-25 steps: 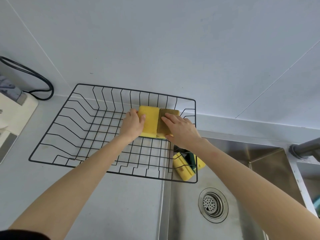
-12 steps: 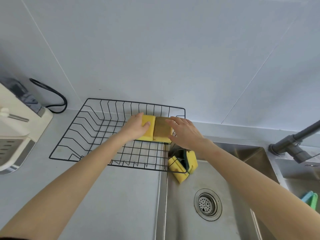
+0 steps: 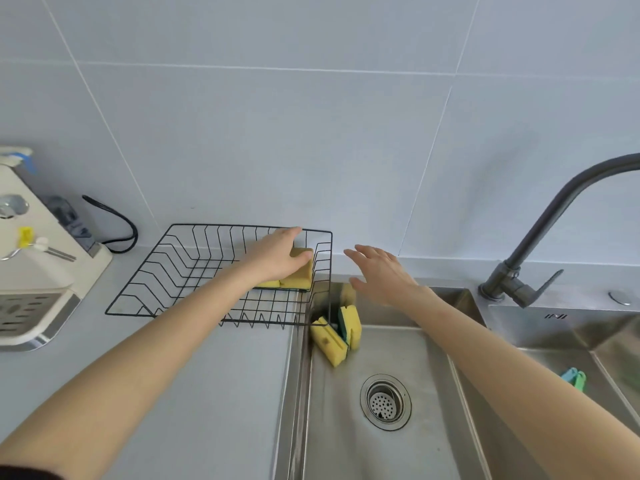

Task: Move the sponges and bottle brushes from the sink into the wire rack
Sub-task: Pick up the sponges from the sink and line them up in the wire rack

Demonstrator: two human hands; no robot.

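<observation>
A black wire rack (image 3: 139, 268) stands on the counter left of the sink (image 3: 408, 344). Two yellow sponges (image 3: 299, 273) lie side by side in the rack's far right corner. My left hand (image 3: 277, 258) rests flat on top of them, fingers stretched toward the back rim. My right hand (image 3: 381, 271) hovers open above the sink's back left corner and holds nothing. Two yellow sponges with green scouring layers (image 3: 330, 341) lean together in the sink's left corner under the rack's edge. Another sponge (image 3: 348, 292) shows behind them. No bottle brush is in view.
A round drain strainer (image 3: 385, 401) sits mid-basin. The dark faucet (image 3: 554, 216) arches at the right. A green and blue item (image 3: 575, 377) lies in the right basin. A white appliance (image 3: 38, 271) with a black cable (image 3: 117, 220) fills the left counter.
My right hand has lifted off the sponges in the rack and drawn back to the right over the sink. My left hand has slid further onto the sponges. The view has pulled back.
</observation>
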